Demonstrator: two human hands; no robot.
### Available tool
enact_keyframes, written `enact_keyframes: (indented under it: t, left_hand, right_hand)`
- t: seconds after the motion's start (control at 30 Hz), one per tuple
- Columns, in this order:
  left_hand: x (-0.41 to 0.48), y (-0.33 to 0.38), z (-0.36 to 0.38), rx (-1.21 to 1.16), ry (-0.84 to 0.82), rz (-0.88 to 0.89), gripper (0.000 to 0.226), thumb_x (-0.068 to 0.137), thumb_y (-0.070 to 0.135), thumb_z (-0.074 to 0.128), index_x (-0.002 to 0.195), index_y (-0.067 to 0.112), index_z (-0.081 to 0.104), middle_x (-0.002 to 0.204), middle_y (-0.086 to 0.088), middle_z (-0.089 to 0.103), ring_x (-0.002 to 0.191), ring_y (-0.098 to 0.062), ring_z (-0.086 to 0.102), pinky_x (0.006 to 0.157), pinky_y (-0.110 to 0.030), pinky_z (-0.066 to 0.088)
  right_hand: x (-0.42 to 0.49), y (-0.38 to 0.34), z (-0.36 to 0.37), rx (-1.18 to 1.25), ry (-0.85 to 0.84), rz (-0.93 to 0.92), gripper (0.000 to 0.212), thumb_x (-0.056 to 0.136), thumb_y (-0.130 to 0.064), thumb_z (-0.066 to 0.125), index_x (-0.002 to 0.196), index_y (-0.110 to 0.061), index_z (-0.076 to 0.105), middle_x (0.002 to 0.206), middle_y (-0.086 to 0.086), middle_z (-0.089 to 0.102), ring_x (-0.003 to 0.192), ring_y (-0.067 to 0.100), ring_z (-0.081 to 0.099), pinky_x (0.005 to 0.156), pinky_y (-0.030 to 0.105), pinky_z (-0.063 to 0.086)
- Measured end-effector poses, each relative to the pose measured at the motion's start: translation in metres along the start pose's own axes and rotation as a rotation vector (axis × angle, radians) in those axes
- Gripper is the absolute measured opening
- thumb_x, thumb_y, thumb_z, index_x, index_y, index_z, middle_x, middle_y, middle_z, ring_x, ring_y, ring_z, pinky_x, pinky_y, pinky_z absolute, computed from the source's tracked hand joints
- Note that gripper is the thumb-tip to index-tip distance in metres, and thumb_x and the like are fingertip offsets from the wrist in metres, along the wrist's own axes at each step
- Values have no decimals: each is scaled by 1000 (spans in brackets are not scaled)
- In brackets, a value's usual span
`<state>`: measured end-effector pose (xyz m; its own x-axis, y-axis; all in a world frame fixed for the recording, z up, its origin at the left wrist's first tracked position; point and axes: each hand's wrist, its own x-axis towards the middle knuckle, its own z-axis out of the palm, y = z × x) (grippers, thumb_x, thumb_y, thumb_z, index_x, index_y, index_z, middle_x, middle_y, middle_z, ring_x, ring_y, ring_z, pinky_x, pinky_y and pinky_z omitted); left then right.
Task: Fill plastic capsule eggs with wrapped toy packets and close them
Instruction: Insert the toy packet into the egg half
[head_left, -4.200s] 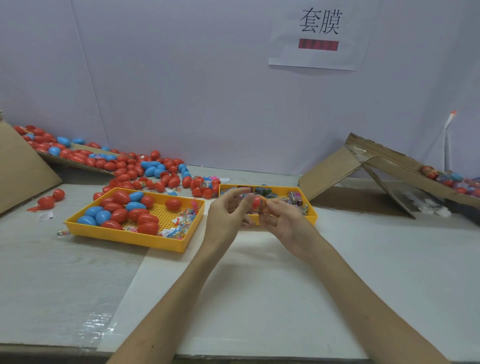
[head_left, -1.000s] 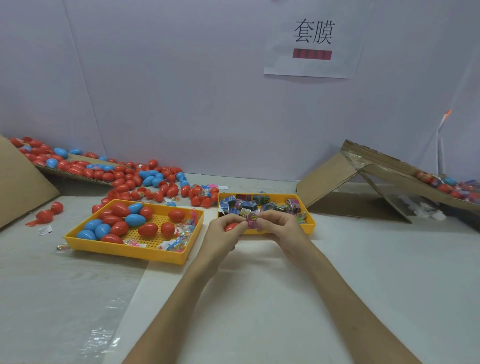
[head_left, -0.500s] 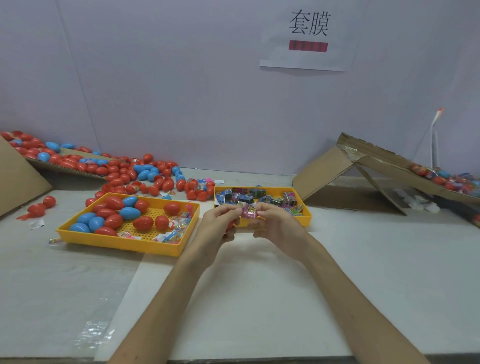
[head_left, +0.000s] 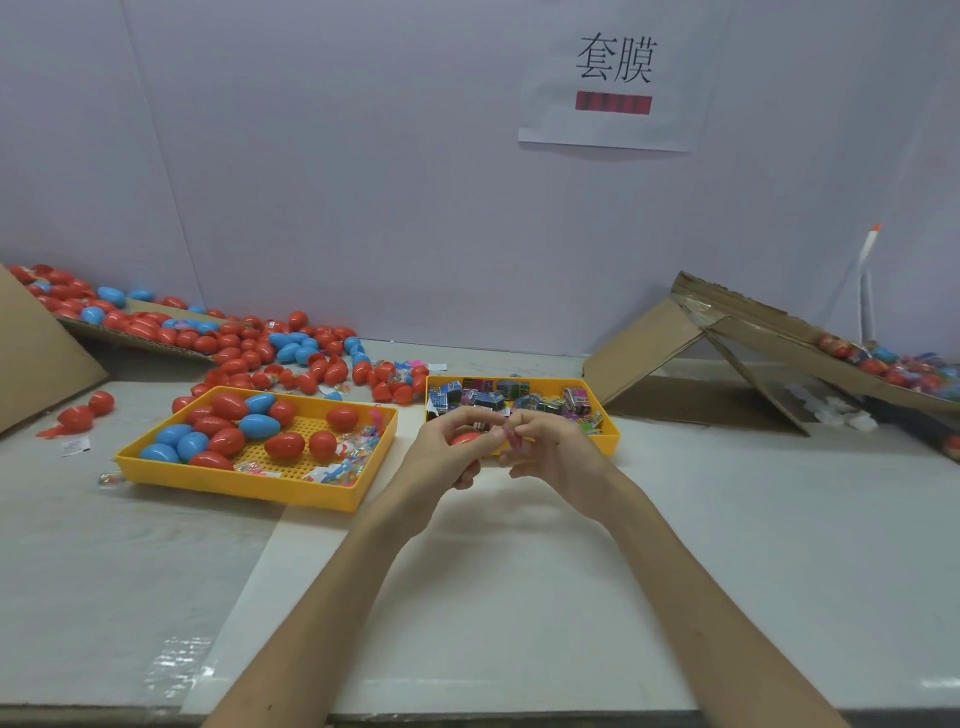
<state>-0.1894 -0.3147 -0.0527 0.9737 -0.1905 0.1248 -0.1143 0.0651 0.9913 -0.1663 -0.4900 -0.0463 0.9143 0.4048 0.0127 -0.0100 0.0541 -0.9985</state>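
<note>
Egg (head_left: 466, 439) mostly hidden, gripped by left hand (head_left: 441, 460) | right hand (head_left: 556, 452) fingers (head_left: 525, 422) pinch blurred packet (head_left: 511, 434)

left hand (head_left: 441, 460) grips red capsule egg (head_left: 466, 439) | right hand (head_left: 560, 457) pinches what looks like a pink wrapped packet (head_left: 511, 434) beside it | behind: left yellow tray (head_left: 234, 486) holds red and blue eggs (head_left: 228, 436) | right yellow tray (head_left: 611, 432) holds small packets (head_left: 488, 400)

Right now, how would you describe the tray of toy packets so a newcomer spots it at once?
Find the paper sign on the back wall; below it, on the table, lie two yellow trays. Take the smaller right tray: it holds small printed packets, while the left tray holds mostly red and blue eggs.
</note>
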Motion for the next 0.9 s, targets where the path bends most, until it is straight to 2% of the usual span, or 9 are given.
enact_keyframes:
  t: [0.13, 0.2, 0.27, 0.37, 0.5, 0.57, 0.67, 0.77, 0.9]
  left_hand:
    - [-1, -1, -1, 61, 35, 33, 11, 91, 17, 75, 101, 21, 77, 72, 4, 62, 56, -10, 48, 53, -22, 39]
    - [0, -1, -2, 66, 78, 35, 5, 88, 16, 78, 90, 21, 78, 71, 6, 65, 55, -9, 50, 52, -21, 41]
    - [1, -2, -2, 57, 99, 29, 3, 87, 17, 79, 86, 17, 76, 66, 6, 63, 53, -8, 49, 50, -20, 40]
    - [2, -3, -2, 37, 134, 17, 12, 89, 20, 77, 89, 8, 73, 58, 5, 56, 49, -8, 44, 48, -20, 35]
    - [3, -2, -1, 66, 162, 14, 26, 93, 29, 72, 90, 3, 73, 59, 1, 51, 50, -9, 41, 47, -20, 32]
    - [3, -3, 0, 77, 176, 21, 28, 94, 30, 71, 88, 3, 73, 60, -1, 50, 50, -9, 41, 46, -20, 32]
    - [3, -3, 0, 59, 197, 31, 29, 92, 30, 73, 87, 1, 72, 61, 1, 51, 50, -9, 41, 46, -20, 32]
    - [3, -3, 0, 62, 207, 41, 29, 91, 31, 75, 85, 3, 72, 60, 3, 52, 49, -8, 41, 45, -19, 32]
    - [4, -3, 1, 62, 228, 49, 27, 91, 29, 75, 82, 3, 70, 59, 4, 53, 51, -9, 42, 46, -18, 33]
  right_hand:
    - [3, 2, 1, -50, -17, 21, 11, 81, -26, 58, 77, -20, 66, 77, 1, 62, 76, 16, 65, 67, 26, 50]
    - [3, 4, 1, -51, -21, 21, 12, 83, -26, 59, 86, -16, 65, 79, 1, 63, 77, 17, 66, 67, 26, 51]
    - [3, 5, 2, -74, 14, 8, 10, 91, -24, 59, 91, -17, 66, 80, 1, 65, 77, 16, 67, 67, 27, 51]
    - [3, 5, 4, -106, 131, -71, 13, 102, -23, 55, 96, -20, 66, 84, -2, 67, 81, 15, 64, 67, 28, 52]
    - [-1, 1, 4, -93, 173, -224, 12, 91, -30, 71, 92, -20, 67, 86, -1, 69, 86, 15, 65, 71, 28, 51]
    - [-3, 1, 6, -185, 171, -241, 19, 84, -30, 80, 92, -18, 68, 89, 6, 74, 90, 20, 69, 73, 29, 52]
    - [-2, 5, 7, -182, 168, -229, 27, 76, -26, 83, 96, -13, 70, 98, 18, 74, 95, 25, 70, 87, 39, 53]
    - [-1, 5, 5, -117, 149, -212, 22, 82, -16, 80, 101, -13, 70, 94, 9, 77, 91, 15, 70, 79, 29, 55]
    - [-2, 1, 5, -43, 189, -199, 26, 79, -18, 83, 103, -25, 73, 89, -1, 73, 85, 15, 67, 69, 26, 48]
